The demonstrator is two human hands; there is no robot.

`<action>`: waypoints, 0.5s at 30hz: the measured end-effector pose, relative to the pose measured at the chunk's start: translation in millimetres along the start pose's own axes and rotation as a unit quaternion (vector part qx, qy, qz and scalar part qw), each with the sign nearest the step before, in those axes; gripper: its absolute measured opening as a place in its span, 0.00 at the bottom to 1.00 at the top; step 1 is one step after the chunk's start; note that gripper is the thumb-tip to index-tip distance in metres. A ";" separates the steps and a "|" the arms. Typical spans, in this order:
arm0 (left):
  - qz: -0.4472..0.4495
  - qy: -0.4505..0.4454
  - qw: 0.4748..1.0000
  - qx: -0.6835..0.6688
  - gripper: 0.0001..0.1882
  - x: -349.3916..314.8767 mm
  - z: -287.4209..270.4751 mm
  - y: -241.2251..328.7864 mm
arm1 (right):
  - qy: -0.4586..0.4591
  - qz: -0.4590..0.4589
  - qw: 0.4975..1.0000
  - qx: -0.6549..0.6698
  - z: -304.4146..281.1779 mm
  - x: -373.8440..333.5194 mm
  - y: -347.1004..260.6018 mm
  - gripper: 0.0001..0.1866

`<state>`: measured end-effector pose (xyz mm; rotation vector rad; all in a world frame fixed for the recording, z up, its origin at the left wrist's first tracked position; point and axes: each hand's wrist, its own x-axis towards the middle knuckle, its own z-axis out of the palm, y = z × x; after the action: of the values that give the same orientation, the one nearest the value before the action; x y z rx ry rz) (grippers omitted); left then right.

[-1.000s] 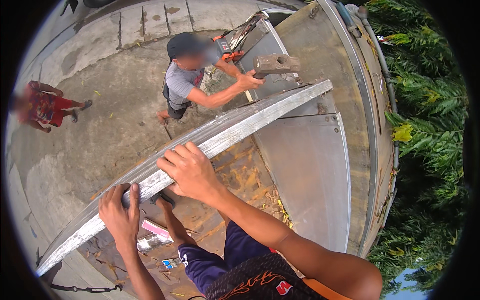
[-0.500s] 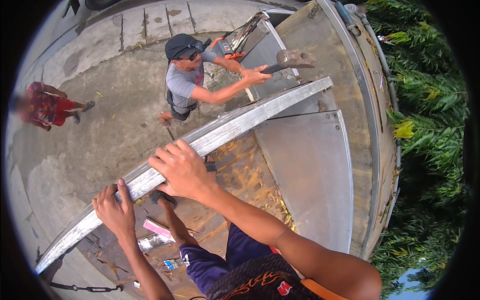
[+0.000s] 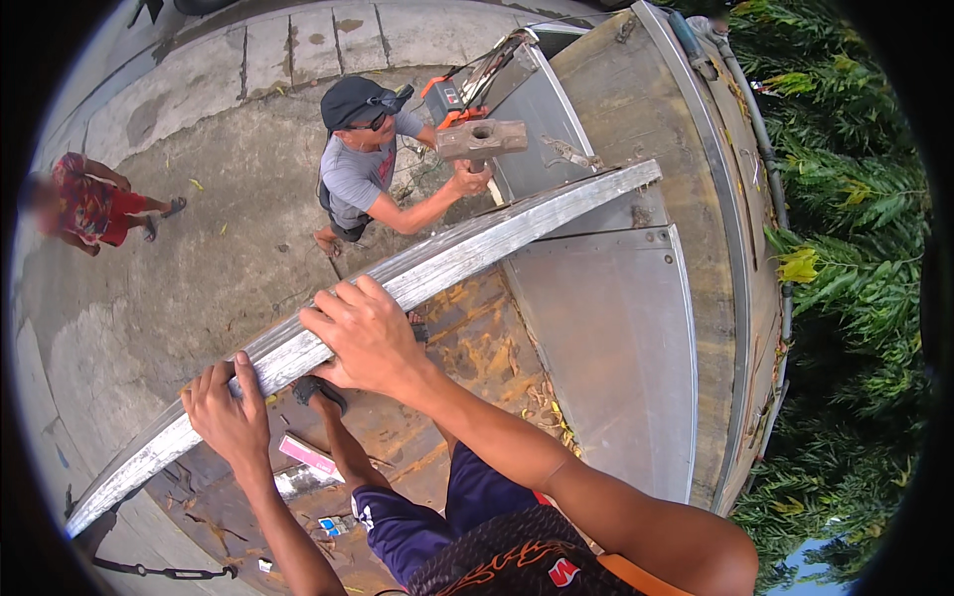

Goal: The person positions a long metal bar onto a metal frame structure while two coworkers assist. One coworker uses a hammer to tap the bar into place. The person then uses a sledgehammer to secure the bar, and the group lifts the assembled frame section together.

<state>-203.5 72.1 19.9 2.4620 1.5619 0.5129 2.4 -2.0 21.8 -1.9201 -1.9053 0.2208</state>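
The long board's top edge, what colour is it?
The board's top edge is patchy white with grey streaks, seen in the head view.

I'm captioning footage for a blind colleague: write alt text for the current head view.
The wearer's left hand and right hand grip a long, worn, whitish board. Beyond it, a co-worker in a dark cap holds up a hammer.

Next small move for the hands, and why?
I'd firm up the grip and brace the panel: left hand and right hand both clasp its pale edge, and on its far side a co-worker holds up a hammer, so a blow might jolt it.
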 end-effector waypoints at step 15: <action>-0.008 0.004 1.000 -0.009 0.21 -1.2 1.1 -1.7 | 0.006 0.003 1.000 0.012 0.6 -0.7 -0.9 0.25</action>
<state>-205.0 71.8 18.0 2.4352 1.5719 0.5328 1.3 -2.6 21.5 -1.9076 -1.8804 0.2319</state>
